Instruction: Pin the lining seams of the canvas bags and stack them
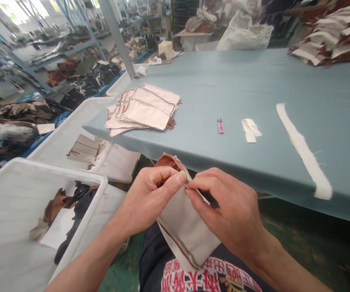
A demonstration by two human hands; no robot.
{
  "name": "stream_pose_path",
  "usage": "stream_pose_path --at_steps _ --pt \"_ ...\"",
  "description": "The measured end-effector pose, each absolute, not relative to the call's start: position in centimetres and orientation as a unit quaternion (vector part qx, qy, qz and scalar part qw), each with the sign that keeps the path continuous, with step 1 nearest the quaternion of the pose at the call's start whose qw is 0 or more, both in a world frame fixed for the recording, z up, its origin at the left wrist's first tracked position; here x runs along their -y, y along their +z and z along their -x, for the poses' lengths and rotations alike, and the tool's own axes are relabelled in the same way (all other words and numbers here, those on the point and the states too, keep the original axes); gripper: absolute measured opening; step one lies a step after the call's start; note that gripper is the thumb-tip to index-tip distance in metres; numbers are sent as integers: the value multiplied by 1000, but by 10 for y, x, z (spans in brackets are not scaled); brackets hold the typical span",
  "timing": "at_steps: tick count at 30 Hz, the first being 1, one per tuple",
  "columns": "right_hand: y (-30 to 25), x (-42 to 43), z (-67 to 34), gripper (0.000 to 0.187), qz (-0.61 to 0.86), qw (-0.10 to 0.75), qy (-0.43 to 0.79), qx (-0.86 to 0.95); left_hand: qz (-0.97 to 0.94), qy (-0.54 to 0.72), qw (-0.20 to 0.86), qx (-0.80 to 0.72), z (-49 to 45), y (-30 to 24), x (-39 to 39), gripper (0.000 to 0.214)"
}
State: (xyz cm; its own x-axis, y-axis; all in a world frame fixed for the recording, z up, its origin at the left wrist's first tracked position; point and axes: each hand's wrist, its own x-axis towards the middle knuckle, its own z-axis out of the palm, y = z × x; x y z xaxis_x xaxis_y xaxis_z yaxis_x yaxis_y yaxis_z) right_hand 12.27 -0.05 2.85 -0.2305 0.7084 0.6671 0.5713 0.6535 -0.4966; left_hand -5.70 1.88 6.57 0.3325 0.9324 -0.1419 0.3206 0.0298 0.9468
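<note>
My left hand [150, 196] and my right hand [229, 211] both pinch the top edge of a beige fabric pocket piece [187, 231] with brown stitched edging, held over my lap below the table edge. Thumbs and forefingers meet at its upper seam. A brown fabric part [167, 161] sticks up behind the left fingers. On the blue-grey table [238, 85] lies a fanned stack of similar beige pieces [146, 109], beyond my left hand.
Pink thread snips [220, 125], a small folded white strip [250, 129] and a long white strip [304, 152] lie on the table. White plastic bins [19, 202] with fabric scraps stand at my left. Piled fabric [333, 32] sits at the far right; shelving stands at left.
</note>
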Motion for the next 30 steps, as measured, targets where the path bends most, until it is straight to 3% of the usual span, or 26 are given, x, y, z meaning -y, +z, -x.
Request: stream_pose_path --at_steps 7,12,16,21,26,30 --pt "28 1 -113 11 467 471 77 745 -646 311 474 -511 56 65 -20 40" --pt "22 -10 -111 11 422 479 65 767 -642 338 459 -513 56 66 -25 35" --pt "10 -15 -117 12 365 447 -6 817 -582 357 511 -523 53 53 -26 34" --pt "-7 -12 -130 13 314 402 -6 860 -482 388 584 -526 44 27 -18 36" --pt "-6 0 -136 13 350 435 86 825 -435 378 667 -473 40 17 -10 40" --pt "-1 9 -138 14 375 423 144 812 -481 334 661 -469 45 26 -7 37"
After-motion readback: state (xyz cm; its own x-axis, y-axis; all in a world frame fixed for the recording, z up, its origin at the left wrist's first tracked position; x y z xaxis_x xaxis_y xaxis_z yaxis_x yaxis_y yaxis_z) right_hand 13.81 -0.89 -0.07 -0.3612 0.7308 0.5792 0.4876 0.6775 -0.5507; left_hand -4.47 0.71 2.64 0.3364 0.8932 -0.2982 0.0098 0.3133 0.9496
